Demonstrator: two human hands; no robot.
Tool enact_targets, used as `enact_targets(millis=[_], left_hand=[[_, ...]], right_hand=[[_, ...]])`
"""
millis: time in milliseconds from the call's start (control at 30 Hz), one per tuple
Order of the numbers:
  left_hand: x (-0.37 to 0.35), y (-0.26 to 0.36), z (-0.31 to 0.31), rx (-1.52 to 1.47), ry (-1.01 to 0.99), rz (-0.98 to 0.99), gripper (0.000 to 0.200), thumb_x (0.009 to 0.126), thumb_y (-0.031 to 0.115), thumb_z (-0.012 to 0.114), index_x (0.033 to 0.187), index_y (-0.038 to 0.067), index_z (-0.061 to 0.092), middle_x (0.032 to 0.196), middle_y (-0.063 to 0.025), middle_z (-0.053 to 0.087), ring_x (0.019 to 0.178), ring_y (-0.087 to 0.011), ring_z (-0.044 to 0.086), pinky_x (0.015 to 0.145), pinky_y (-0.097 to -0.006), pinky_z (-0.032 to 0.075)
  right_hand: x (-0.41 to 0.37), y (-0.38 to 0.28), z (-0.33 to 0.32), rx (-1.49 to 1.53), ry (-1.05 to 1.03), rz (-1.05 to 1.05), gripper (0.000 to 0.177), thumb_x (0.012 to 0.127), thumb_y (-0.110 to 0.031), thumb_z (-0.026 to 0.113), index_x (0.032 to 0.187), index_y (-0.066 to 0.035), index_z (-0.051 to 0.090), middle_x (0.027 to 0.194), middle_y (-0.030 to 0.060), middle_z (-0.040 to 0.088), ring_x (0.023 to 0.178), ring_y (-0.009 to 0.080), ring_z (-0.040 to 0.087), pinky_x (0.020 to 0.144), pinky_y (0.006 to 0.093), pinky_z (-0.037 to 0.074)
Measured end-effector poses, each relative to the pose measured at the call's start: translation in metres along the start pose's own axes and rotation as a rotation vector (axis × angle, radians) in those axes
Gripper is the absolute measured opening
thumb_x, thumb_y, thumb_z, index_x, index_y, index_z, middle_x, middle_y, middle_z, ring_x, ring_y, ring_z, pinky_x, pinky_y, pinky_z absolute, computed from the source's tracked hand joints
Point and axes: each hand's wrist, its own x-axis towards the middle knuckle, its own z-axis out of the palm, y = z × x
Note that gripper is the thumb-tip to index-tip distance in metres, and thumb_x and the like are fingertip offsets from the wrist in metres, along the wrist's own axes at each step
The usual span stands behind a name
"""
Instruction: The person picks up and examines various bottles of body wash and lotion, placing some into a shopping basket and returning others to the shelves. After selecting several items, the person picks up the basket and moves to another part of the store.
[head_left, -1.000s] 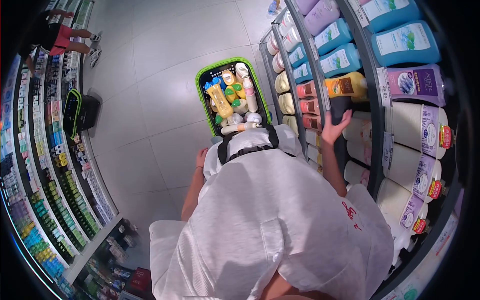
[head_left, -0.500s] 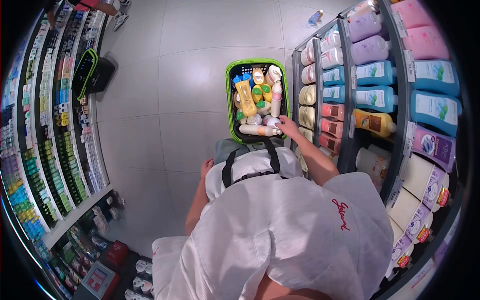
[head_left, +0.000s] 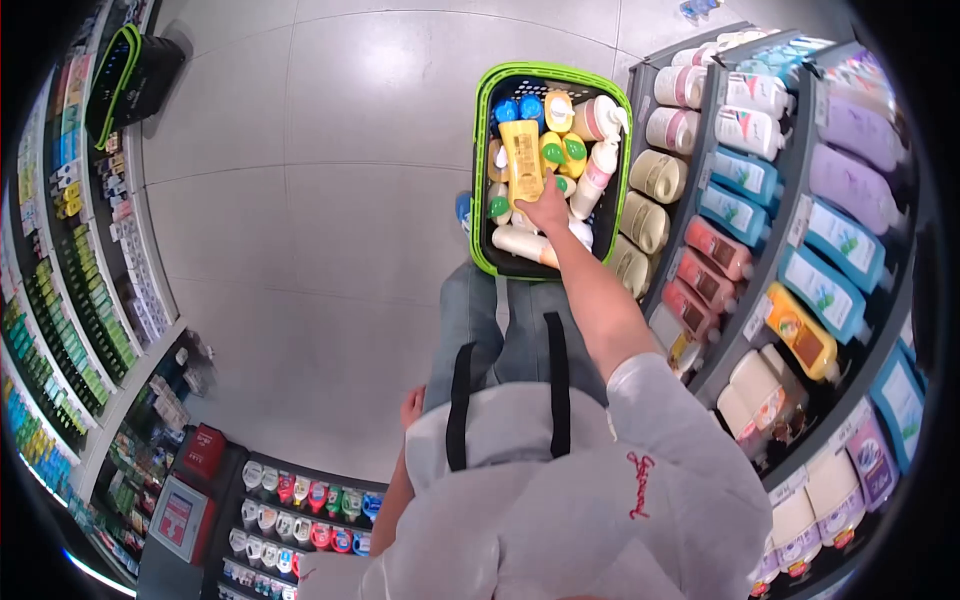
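My right hand point(head_left: 546, 212) reaches down into a black shopping basket with a green rim point(head_left: 484, 190). Its thumb and fingers close round the lower end of a yellow bottle point(head_left: 522, 150), which lies on top of the other items. Around it are yellow bottles with green caps point(head_left: 573, 150), two blue caps point(head_left: 531, 106), a white pump bottle point(head_left: 597, 172), a cream jar point(head_left: 597, 118) and a long white bottle point(head_left: 520, 243) lying across the near end. My left hand point(head_left: 412, 405) hangs beside my left thigh, its fingers small and partly hidden; no object shows in it.
Shelves on my right carry cream bottles point(head_left: 645, 220), blue bottles point(head_left: 822, 290), pink bottles point(head_left: 712, 280) and an orange bottle point(head_left: 803, 332). Across the grey tiled floor point(head_left: 300, 220), another green-rimmed basket point(head_left: 140, 80) stands by the left shelves. A display rack point(head_left: 300, 500) is low on the left.
My right hand has moved from the basket's near right corner onto the yellow bottle. The camera view has shifted, with the basket appearing larger. The person at the upper left has left the view.
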Motion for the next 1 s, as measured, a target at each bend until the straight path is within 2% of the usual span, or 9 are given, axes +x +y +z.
enact_targets(millis=[100,233,433,600,633,733,833,967,1000], left_hand=[[-0.002,-0.023,-0.006,0.095,-0.019,0.121,0.026,0.092,0.02,0.048,0.105,0.002,0.062,0.09,-0.0063,0.063,0.086,-0.0125,0.055,0.079,-0.0269,0.043],[-0.005,-0.039,-0.001,-0.044,0.042,0.146,0.025,0.092,0.019,0.048,0.106,0.003,0.061,0.079,-0.0014,0.058,0.074,-0.0089,0.05,0.069,-0.023,0.042],[-0.019,-0.04,-0.002,-0.102,0.038,-0.062,0.024,0.093,0.017,0.047,0.106,0.003,0.062,0.069,0.0057,0.046,0.063,-0.0035,0.038,0.056,-0.0171,0.032],[-0.013,-0.028,0.008,-0.234,0.06,0.048,0.024,0.092,0.017,0.048,0.107,0.004,0.061,0.079,-0.0014,0.06,0.072,-0.0085,0.053,0.067,-0.0229,0.044],[-0.002,-0.029,0.005,-0.154,0.052,0.081,0.023,0.091,0.018,0.049,0.105,0.004,0.062,0.085,-0.0053,0.062,0.076,-0.0114,0.056,0.07,-0.0253,0.045],[0.02,-0.037,0.007,0.057,0.014,0.065,0.028,0.086,0.02,0.054,0.108,0.006,0.059,0.096,-0.0129,0.064,0.081,-0.0187,0.062,0.073,-0.0303,0.049],[0.018,0.039,0.01,0.136,0.09,0.128,0.037,0.082,0.021,0.058,0.115,0.007,0.054,0.099,-0.0147,0.063,0.083,-0.022,0.063,0.073,-0.0322,0.05],[0.027,0.113,0.015,0.032,0.097,0.34,0.045,0.08,0.02,0.06,0.122,0.008,0.048,0.105,-0.0155,0.061,0.084,-0.0232,0.063,0.074,-0.0345,0.051],[0.02,0.145,0.014,-0.028,0.073,0.374,0.047,0.08,0.019,0.061,0.124,0.008,0.047,0.11,-0.0163,0.057,0.087,-0.0242,0.062,0.075,-0.0353,0.05]], right_hand=[[0.029,0.004,0.027,-0.065,0.059,0.073,0.113,0.06,-0.036,0.076,0.143,-0.021,0.001,0.134,0.0256,0.031,0.123,0.0394,0.035,0.102,0.0452,0.032],[0.053,-0.005,0.05,-0.17,0.015,0.2,0.116,0.061,-0.037,0.077,0.143,-0.019,-0.003,0.131,0.0256,0.033,0.12,0.0394,0.038,0.1,0.0461,0.032],[0.047,0.009,0.065,-0.163,0.163,0.137,0.107,0.064,-0.029,0.075,0.142,-0.012,0.004,0.129,0.0259,0.035,0.117,0.0405,0.04,0.099,0.0461,0.033],[0.057,0.023,0.036,-0.042,0.145,-0.017,0.099,0.063,-0.023,0.074,0.139,-0.005,0.013,0.124,0.0246,0.045,0.112,0.0372,0.047,0.094,0.042,0.04],[0.036,0.011,0.01,0.383,0.047,-0.16,0.093,0.068,-0.02,0.07,0.139,-0.005,0.013,0.123,0.0201,0.046,0.109,0.0326,0.051,0.087,0.0395,0.046],[-0.026,-0.012,-0.038,0.96,-0.306,0.147,0.079,0.079,-0.021,0.06,0.14,-0.006,0.012,0.119,0.0119,0.049,0.103,0.0251,0.052,0.084,0.0372,0.047],[-0.091,-0.008,-0.079,1.282,-0.524,0.272,0.032,0.084,-0.029,0.055,0.109,-0.009,0.053,0.092,0.0063,0.06,0.081,0.0195,0.059,0.072,0.0361,0.05],[-0.145,0.025,-0.104,1.289,-0.722,0.308,0.052,0.083,-0.038,0.054,0.12,-0.002,0.046,0.107,0.0174,0.058,0.096,0.0316,0.058,0.086,0.0454,0.047],[-0.182,-0.004,-0.13,1.225,-0.716,0.289,0.054,0.083,-0.036,0.056,0.124,-0.004,0.044,0.109,0.0135,0.058,0.095,0.0254,0.06,0.085,0.0402,0.048]])
